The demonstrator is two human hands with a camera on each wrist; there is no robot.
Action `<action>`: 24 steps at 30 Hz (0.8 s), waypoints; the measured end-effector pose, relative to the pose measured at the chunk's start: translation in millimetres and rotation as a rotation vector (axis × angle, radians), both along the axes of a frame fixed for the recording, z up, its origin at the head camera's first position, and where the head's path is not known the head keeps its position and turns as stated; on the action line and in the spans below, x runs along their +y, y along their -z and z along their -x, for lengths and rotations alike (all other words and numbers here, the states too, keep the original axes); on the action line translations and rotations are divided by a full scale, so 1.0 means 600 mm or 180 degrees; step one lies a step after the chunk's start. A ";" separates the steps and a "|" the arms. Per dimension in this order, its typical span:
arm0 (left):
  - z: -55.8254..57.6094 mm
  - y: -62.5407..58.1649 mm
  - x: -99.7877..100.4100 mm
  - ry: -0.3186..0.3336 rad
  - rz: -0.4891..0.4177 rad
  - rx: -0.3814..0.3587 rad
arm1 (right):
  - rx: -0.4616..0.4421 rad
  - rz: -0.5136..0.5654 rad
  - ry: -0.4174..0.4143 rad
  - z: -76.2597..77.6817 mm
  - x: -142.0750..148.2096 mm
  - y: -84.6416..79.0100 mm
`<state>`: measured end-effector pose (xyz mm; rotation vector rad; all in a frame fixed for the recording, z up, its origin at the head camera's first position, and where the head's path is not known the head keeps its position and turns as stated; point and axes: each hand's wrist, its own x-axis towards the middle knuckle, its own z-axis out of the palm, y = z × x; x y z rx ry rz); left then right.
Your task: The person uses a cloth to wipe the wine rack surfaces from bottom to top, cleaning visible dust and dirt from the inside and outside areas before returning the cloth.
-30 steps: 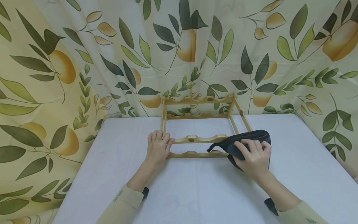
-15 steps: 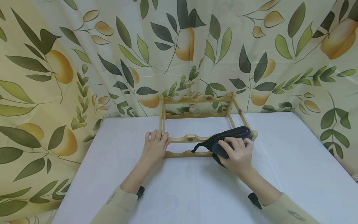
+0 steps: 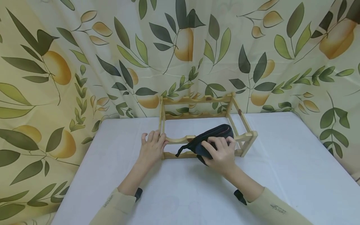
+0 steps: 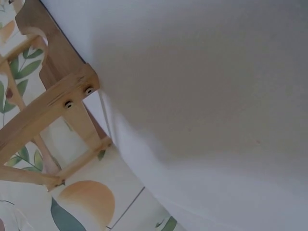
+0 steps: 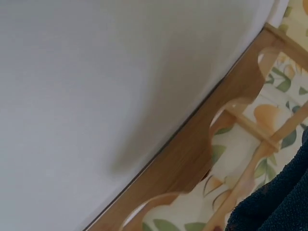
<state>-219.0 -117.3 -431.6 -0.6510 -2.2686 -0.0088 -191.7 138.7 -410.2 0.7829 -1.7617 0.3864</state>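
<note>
A wooden rack [image 3: 182, 155] with scalloped rails stands on the table; its end frame also shows in the left wrist view. My left hand [image 3: 150, 147] holds the rack's front left corner, its fingers bent over the end. In my right hand [image 3: 220, 153] is a dark navy, folded cloth item [image 3: 209, 132] with a short thin tail pointing left. I hold it tilted over the middle of the front rails, covering part of them. A piece of its teal, fuzzy fabric [image 5: 279, 197] appears in the right wrist view. Whether it touches the rails cannot be told.
A white cloth covers the table [image 3: 180, 193]. Behind the rack hangs a curtain [image 3: 112, 78] printed with leaves and orange fruit. The rack's right end frame [image 3: 247, 142] stands to the right of my right hand.
My right hand has carried the dark cloth item leftward from the rack's right end to the middle, uncovering the right front corner. My left hand stays at the left corner.
</note>
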 end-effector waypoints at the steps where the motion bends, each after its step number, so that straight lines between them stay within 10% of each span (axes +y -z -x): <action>1: 0.000 0.000 0.001 0.0017 -0.0023 -0.0010 | -0.0005 -0.0016 -0.0017 0.001 -0.005 0.000; 24: -0.004 0.000 0.006 0.0066 -0.0328 -0.0551 | -0.0485 -0.0765 0.0218 0.028 -0.054 0.021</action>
